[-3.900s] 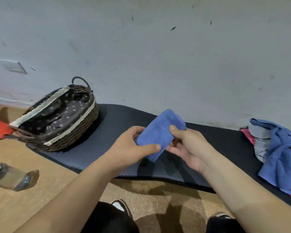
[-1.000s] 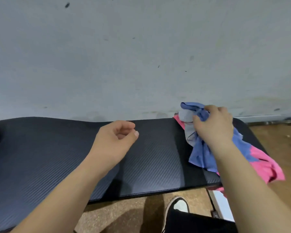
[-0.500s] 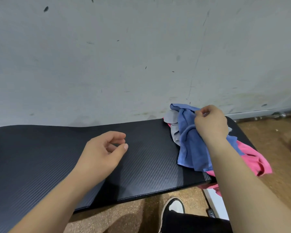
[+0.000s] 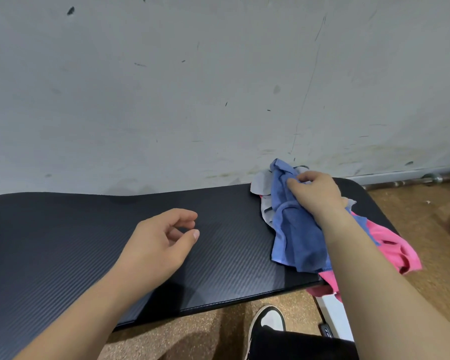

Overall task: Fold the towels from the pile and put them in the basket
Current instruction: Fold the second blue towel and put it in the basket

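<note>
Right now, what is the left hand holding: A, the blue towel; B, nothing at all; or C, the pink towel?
B: the left hand is over the black mat with its fingers loosely curled round nothing, while the right hand is the one that grips the blue towel on top of the pile.

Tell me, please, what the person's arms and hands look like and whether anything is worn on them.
Both the left hand and the right hand are bare: no gloves, rings or watch show. The left forearm and right forearm are bare too, with no sleeve in view. The left thumbnail looks short and unpainted.
</note>
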The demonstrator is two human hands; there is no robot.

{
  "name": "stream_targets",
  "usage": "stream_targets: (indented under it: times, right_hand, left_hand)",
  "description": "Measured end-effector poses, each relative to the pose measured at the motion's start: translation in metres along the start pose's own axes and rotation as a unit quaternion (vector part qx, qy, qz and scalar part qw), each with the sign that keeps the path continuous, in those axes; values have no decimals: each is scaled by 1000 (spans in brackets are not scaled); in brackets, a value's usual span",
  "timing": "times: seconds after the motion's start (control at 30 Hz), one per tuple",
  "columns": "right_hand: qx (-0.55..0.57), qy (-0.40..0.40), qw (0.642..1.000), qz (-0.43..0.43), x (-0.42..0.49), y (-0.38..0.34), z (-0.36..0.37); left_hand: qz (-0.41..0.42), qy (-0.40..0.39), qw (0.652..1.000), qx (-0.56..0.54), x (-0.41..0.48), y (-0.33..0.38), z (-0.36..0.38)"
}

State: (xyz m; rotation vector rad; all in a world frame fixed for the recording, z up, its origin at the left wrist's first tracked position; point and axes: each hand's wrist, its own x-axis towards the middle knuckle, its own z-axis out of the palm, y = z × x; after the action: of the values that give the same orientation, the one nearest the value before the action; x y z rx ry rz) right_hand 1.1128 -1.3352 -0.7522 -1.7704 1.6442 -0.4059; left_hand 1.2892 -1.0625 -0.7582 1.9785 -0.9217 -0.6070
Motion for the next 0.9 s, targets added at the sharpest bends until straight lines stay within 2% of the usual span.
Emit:
stream_targets:
  times: [0.13, 0.23, 0.33, 0.43, 0.57, 0.67, 0.73, 0.83, 0.9]
  right_hand:
    - [161, 86, 983, -13, -4, -8, -10]
    - [266, 111, 955, -64, -20, -28, -18]
    - [293, 101, 942, -129, -53, -55, -22]
    - [305, 31, 933, -188, -94, -73, -19]
    - [251, -169, 911, -280, -137, -84, 2]
    - [184, -284, 885, -318, -145, -89, 26]
    - [159, -296, 889, -311, -141, -89, 38]
    - [33, -230, 927, -293, -128, -82, 51]
    - [-26, -273, 919, -284, -125, -73, 59]
  left_hand:
    - [0, 2, 1000, 0, 1, 3, 3]
    - [-1, 5, 1000, -5, -3, 7, 2]
    - [3, 22, 999, -25, -8, 14, -1]
    - [-2, 49, 996, -71, -15, 28, -4]
    - [35, 90, 975, -200, -22, 46, -8]
    - [64, 109, 979, -160, -19, 43, -19]
    - [46, 107, 987, -112, -17, 35, -27]
    - [19, 137, 987, -78, -13, 21, -42]
    - [12, 154, 986, -64, -10, 16, -52]
